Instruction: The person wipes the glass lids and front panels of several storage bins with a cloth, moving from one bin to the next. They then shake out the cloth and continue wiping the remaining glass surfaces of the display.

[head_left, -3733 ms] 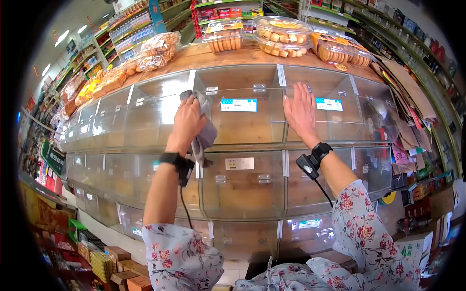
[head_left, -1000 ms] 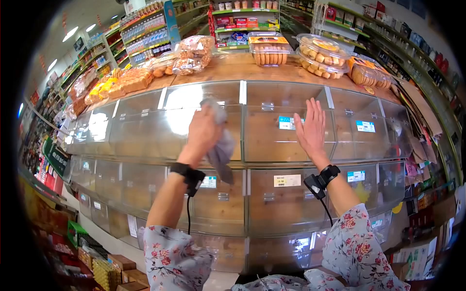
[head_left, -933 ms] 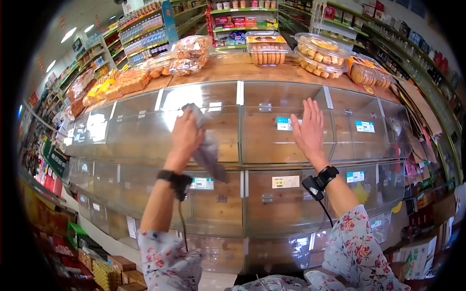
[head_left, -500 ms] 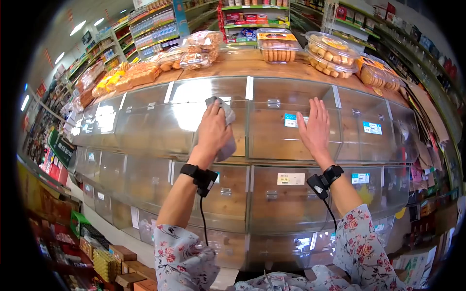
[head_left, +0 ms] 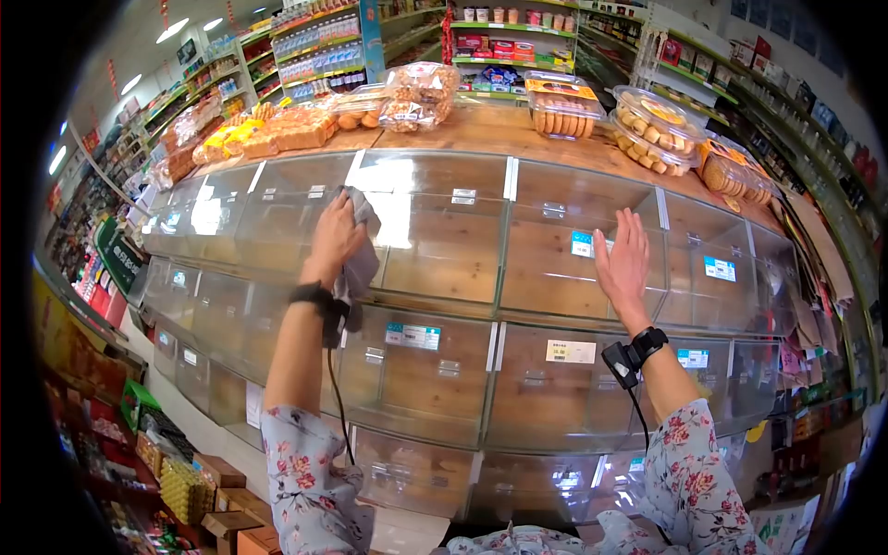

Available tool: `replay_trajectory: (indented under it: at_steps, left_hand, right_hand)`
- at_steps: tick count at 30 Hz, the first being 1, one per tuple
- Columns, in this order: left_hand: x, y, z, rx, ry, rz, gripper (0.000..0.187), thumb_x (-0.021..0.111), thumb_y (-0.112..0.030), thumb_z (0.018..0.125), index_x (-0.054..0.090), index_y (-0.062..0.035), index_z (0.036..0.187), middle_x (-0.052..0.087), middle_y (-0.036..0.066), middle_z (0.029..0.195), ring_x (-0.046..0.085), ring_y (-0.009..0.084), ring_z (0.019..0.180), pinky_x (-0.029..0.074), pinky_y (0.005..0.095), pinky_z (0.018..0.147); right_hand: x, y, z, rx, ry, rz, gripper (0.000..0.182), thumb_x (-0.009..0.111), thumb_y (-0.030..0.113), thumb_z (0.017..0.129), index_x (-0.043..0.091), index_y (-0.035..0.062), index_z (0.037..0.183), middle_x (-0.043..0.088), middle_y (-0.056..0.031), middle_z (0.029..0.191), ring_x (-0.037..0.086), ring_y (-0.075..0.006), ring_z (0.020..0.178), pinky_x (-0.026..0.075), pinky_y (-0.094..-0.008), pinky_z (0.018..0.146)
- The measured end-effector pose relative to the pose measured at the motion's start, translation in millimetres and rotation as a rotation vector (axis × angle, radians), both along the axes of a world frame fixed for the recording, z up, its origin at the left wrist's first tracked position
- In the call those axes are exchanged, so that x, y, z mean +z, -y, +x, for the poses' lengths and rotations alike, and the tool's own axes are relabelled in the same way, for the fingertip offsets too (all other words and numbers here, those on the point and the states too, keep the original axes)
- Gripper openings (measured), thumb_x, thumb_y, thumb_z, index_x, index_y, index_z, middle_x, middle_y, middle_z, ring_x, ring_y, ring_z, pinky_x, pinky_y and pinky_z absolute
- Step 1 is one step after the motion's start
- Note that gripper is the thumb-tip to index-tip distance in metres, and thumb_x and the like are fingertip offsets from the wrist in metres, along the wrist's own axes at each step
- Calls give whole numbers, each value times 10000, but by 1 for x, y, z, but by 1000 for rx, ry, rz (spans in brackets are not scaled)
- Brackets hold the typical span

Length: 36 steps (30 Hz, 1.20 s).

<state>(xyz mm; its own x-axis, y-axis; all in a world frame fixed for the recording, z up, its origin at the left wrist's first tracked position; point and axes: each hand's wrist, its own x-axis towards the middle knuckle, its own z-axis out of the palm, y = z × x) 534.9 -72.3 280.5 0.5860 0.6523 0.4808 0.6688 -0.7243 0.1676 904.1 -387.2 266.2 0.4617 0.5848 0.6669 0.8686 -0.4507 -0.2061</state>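
Note:
My left hand (head_left: 334, 242) is closed on a grey cloth (head_left: 363, 250), pressed to the clear front of the upper row of a display case (head_left: 435, 245). The cloth hangs down beside the palm. My right hand (head_left: 623, 263) has its fingers stretched out, palm toward the clear panel of a compartment further right. Just left of its thumb is a blue and white price label (head_left: 583, 243). Through the clear fronts, wooden backs and small metal hinges show. Each wrist wears a black strap with a small box and a cable.
On the wooden top (head_left: 481, 125) stand packaged bread (head_left: 291, 131), a bag of baked snacks (head_left: 421, 92), a box of cookies (head_left: 562, 106) and round tubs of cookies (head_left: 659, 125). Flattened cardboard (head_left: 819, 236) leans at the right. Cartons (head_left: 217, 469) sit on the floor at lower left.
My left hand has moved left across the clear front with the grey cloth. The view has shifted slightly; my right hand stays flat near the same price label.

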Motion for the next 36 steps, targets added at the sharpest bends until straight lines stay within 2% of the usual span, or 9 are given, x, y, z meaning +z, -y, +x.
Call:
replay_trajectory:
  at_steps: [5,9,16,22,25,29,32,33,36]
  left_hand:
    - [1,23,-2,16,62,-58,373,610,-91,758,583,61,1097,518,282,1368,502,395,1264,435,439,1056]
    - [-5,69,-28,-140,59,9,364,613,-42,748,570,61,1094,505,276,1384,496,426,1251,434,457,1053]
    - [17,14,13,3,-4,-63,361,573,-55,745,570,68,1085,538,273,1311,517,457,1161,453,472,1000]
    - [4,25,-2,-195,60,46,386,532,-73,765,574,72,1120,514,270,1352,490,451,1219,417,454,1055]
    - [9,15,4,-96,56,-78,414,532,-69,768,570,73,1155,515,273,1357,474,448,1246,401,448,1076]
    - [-3,2,16,-87,157,40,389,542,-62,777,574,71,1142,528,268,1340,491,441,1228,411,452,1063]
    - [-18,43,24,3,257,51,385,543,-44,793,589,16,1171,551,217,1330,496,428,1207,426,458,1030]
    - [-17,66,32,24,269,-1,389,562,-6,770,592,41,1155,548,233,1334,513,431,1191,438,462,1019]
    - [-19,122,61,-228,311,-3,420,573,15,726,597,38,1145,554,228,1324,543,413,1197,460,445,1022]
  right_hand:
    - [1,1,0,-12,7,2,574,513,379,986,448,-28,1385,438,-212,1472,335,-353,1421,257,-471,1170]
    - [-2,-1,0,-7,32,0,566,516,376,985,458,-29,1377,449,-209,1464,351,-354,1411,260,-468,1168]
    - [0,-1,0,-34,37,-19,555,516,374,985,469,-25,1368,457,-209,1458,359,-353,1405,266,-470,1164]
    - [3,0,-3,-15,23,12,548,511,369,987,471,-28,1363,457,-208,1455,363,-354,1401,268,-469,1161]
    - [2,1,-2,-15,26,2,546,510,368,987,471,-28,1361,460,-207,1451,365,-353,1399,270,-468,1161]
    - [2,2,-2,-10,20,4,540,515,365,986,476,-26,1356,464,-204,1447,368,-351,1397,274,-468,1158]
    - [-2,-1,0,-25,33,16,539,515,367,985,480,-25,1352,464,-202,1449,370,-352,1395,277,-468,1155]
    - [-2,-1,-1,-27,41,15,538,516,367,984,482,-25,1351,467,-202,1448,372,-352,1394,278,-468,1155]
    - [0,-2,-1,-31,56,7,536,519,363,982,485,-25,1349,474,-204,1443,378,-353,1390,279,-468,1154]
